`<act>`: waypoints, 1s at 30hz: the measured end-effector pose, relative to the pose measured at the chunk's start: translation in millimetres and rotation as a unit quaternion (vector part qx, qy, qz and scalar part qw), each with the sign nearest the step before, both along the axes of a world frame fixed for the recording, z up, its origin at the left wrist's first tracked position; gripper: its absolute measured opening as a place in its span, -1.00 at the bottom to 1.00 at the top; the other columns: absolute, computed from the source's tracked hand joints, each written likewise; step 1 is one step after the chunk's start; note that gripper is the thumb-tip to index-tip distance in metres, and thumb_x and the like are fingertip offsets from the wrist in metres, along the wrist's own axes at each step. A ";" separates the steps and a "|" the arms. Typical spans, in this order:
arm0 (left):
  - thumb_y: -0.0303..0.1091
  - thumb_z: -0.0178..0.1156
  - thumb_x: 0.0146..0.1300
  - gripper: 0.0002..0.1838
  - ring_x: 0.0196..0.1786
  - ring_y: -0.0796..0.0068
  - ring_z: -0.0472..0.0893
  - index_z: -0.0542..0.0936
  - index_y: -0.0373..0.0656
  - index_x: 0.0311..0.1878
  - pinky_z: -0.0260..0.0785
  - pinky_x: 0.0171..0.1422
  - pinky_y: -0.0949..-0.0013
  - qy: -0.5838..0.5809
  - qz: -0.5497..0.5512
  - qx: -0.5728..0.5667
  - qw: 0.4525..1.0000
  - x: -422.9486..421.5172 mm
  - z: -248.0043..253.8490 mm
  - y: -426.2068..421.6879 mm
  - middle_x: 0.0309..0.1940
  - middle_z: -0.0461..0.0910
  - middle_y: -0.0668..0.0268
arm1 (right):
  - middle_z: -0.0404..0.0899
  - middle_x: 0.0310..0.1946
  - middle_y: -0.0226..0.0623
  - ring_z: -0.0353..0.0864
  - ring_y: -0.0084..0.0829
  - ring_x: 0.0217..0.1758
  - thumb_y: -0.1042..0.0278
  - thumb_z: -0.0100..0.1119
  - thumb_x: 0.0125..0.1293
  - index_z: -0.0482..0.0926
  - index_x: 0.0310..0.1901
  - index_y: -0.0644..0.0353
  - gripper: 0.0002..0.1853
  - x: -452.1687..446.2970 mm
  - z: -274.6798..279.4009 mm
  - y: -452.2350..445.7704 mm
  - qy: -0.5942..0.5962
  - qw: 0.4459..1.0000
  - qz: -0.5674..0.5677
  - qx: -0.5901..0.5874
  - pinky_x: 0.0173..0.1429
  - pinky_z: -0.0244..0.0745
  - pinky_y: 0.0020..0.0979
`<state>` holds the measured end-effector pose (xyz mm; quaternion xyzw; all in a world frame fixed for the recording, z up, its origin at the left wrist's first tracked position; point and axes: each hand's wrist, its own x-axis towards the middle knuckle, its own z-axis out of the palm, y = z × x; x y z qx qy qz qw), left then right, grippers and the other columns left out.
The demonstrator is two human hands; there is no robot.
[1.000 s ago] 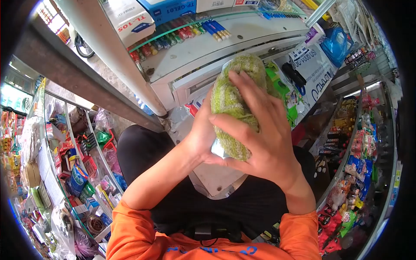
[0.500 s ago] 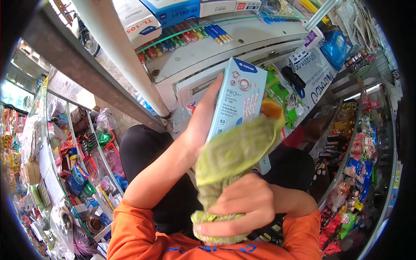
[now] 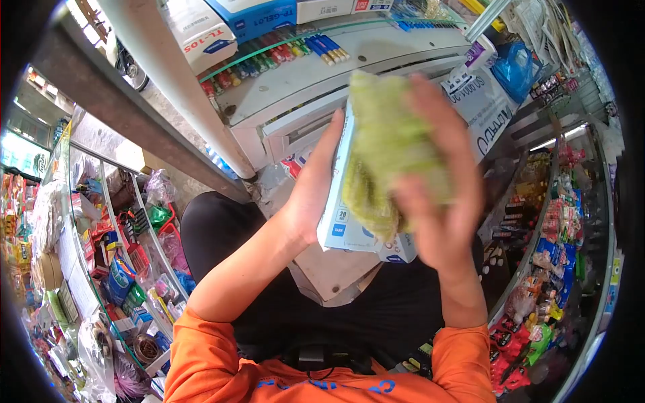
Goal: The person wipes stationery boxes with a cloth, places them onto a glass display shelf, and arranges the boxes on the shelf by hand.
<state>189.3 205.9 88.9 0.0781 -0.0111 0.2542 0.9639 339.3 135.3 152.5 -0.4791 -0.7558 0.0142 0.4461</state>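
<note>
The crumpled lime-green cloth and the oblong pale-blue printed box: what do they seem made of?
The lime-green cloth: soft, matt textile, perhaps microfibre, from its folds and fuzzy surface, though motion blurs it. The pale-blue box: probably thin card, smooth finish, given its flat faces, straight edges and print.

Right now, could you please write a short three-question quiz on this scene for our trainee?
1. True or false: the green cloth covers part of the pale blue carton.
2. Which label is on the strong-blue box at the top of the view? A) TL-105 B) TP-GEL01 C) GEL-200
3. Which of the person's hands holds the cloth, and what does the other hand do?

Key:
1. True.
2. B.
3. The right hand holds the cloth; the left hand holds the carton at its side.
</note>
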 end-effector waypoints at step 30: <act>0.15 -0.18 0.59 -0.37 0.17 0.29 0.66 0.37 -0.15 0.43 0.58 0.24 0.13 0.048 0.025 0.075 0.996 -5.2 11.6 -7.2 0.25 0.56 0.16 | 0.53 0.12 -0.21 0.50 -0.41 0.17 0.29 0.15 0.49 0.47 0.22 0.31 -0.62 14.4 -24.0 4.8 0.384 0.916 -0.115 0.034 0.29 0.40 -0.34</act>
